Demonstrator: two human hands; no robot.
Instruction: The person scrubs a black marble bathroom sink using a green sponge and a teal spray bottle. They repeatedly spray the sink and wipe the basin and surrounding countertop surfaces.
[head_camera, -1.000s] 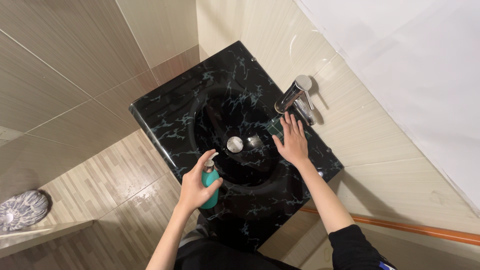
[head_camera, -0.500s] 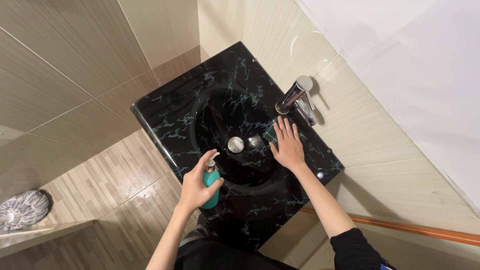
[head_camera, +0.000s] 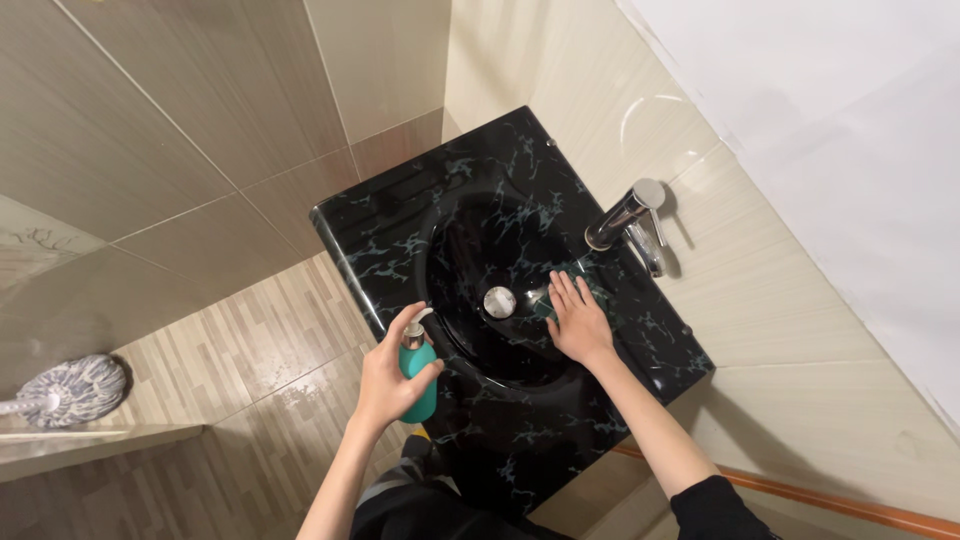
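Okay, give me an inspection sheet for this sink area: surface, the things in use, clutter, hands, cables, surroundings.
Surface: black marbled sink, glossy, with a round metal drain plug in the bowl.
Things in use: teal soap bottle with a pump top, upright at the sink's front rim; a green sponge partly hidden under the right hand.
Clutter: nothing seen on the sink.
Hands: left hand wraps the soap bottle, a finger on the pump; right hand lies flat, fingers spread, on the sponge inside the bowl.
Cables: nothing seen.
Surroundings: chrome tap at the back, beige tiled walls, wood-look floor tiles, a mop head at the left.
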